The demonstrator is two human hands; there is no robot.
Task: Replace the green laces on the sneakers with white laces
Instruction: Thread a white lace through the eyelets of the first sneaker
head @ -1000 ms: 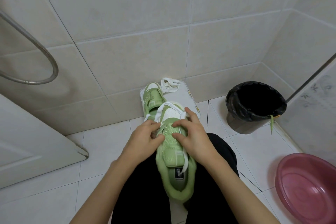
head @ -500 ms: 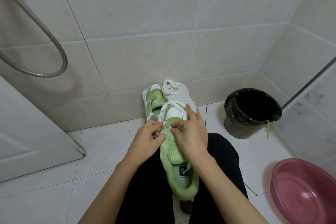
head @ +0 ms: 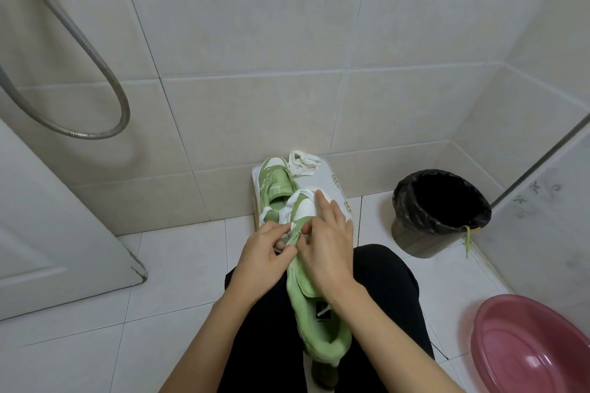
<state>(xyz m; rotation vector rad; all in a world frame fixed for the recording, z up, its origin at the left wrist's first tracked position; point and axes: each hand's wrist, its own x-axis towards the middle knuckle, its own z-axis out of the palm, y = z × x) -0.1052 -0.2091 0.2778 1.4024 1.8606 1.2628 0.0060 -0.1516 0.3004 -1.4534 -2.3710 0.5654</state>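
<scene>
Head view, left hand [head: 266,254], right hand [head: 329,249] pinching lace [head: 289,206]

two green sneakers: near sneaker [head: 319,322] at centre, far sneaker [head: 274,182] above it. two white laces: threaded white lace [head: 289,206], bundled white lace [head: 303,163]. one green lace [head: 467,239], one bin [head: 415,239], one basin [head: 526,357] at lower right, one hose [head: 123,105] at upper left. two hands: left hand [head: 265,252], right hand [head: 329,249].

Bare left hand [head: 265,254], bare right hand [head: 330,249], forearms uncovered; plain black trousers [head: 386,284]
</scene>
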